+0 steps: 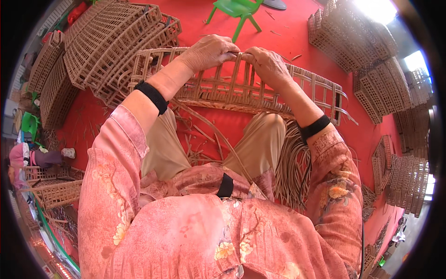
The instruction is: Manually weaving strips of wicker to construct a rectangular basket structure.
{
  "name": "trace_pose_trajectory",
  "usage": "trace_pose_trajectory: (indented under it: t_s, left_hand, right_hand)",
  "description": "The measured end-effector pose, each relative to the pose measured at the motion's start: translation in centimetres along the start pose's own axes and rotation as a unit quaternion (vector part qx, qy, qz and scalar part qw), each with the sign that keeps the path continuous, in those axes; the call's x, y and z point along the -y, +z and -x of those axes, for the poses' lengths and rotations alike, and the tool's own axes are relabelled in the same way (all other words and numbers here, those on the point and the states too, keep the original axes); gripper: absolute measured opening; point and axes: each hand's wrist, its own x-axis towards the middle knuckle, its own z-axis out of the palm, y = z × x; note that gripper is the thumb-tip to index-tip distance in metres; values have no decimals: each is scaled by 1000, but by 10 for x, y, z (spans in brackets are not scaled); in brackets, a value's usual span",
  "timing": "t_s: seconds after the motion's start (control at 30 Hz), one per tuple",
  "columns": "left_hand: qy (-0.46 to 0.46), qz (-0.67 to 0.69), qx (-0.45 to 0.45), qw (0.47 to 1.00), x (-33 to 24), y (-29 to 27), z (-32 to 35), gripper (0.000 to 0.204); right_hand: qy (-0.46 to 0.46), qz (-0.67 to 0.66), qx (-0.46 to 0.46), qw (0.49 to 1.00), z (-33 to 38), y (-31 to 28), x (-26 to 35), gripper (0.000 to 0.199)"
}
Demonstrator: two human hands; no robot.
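A long woven wicker basket (223, 95) with an open lattice side stands across my knees, its rim turned away from me. At the middle of that far rim my left hand (211, 51) is closed, fingertips pinching the rim. Right beside it my right hand (268, 65) pinches the same rim, thumb and fingers pressed together. The two hands nearly touch. A loose wicker strand (216, 130) trails from the basket's left part down over my lap. Loose strand ends stick out at the basket's right end. What lies under my fingertips is hidden.
Stacked wicker baskets (111, 44) rise at the far left, and more stacks (353, 37) line the right. A coil of strands (293, 167) lies by my right knee. A green stool (238, 11) stands ahead on the red floor (290, 35). At left, another person's sleeve (46, 158) shows.
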Motion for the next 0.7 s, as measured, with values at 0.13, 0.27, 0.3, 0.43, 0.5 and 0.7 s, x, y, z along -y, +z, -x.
trace_pose_trajectory:
  t_s: [0.13,0.27,0.3,0.43,0.5,0.7]
  left_hand:
    - [-4,-66,-17,998,-4,3,4,27]
    - [-40,-108,-28,993,-19,-1,5,26]
    - [-41,-107,-27,993,-20,-1,5,26]
    - [-49,-77,-38,995,-13,-1,5,22]
    - [-50,-49,-42,997,-10,-4,4,21]
    - [-165,171,-19,971,-5,-1,-7,27]
  right_hand:
    - [-15,8,-12,1000,-1,4,-4,39]
    - [-5,23,-7,1000,-1,5,-4,38]
    - [-1,28,-1,1000,-1,4,-5,38]
    - [0,28,6,1000,-4,2,-2,39]
    - [23,-3,10,1000,-4,1,3,40]
    - [72,2,20,997,-5,-3,2,39]
